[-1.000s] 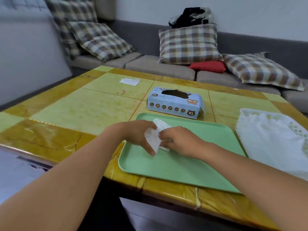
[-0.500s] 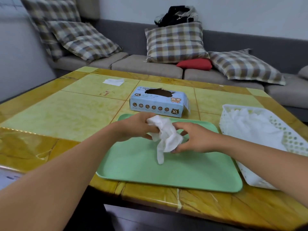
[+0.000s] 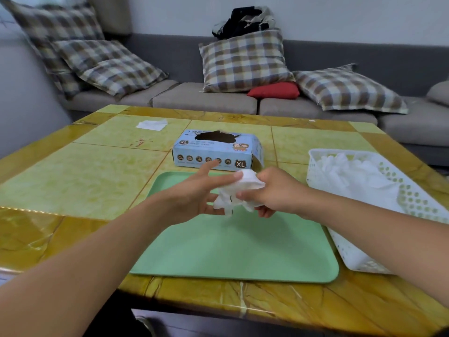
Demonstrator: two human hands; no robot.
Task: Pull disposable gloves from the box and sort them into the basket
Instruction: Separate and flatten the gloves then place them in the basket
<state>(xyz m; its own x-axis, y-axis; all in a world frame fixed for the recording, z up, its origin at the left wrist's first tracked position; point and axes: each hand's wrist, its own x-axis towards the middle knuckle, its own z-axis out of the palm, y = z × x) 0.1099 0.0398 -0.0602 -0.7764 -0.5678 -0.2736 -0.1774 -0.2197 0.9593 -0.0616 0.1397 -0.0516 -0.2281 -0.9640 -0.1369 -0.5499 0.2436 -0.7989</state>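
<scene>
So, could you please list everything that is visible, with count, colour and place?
glove: one, white, crumpled, held above the tray
glove box: one, light blue, behind the tray
basket: one, white, right of the tray, holding white gloves
tray: one, green, near table edge
table: one, yellow-green
paper piece: one, white, far left of table
sofa: one, grey, behind the table
plaid cushions: four
red cushion: one
left hand: touches the glove, fingers extended
right hand: grips the glove
</scene>
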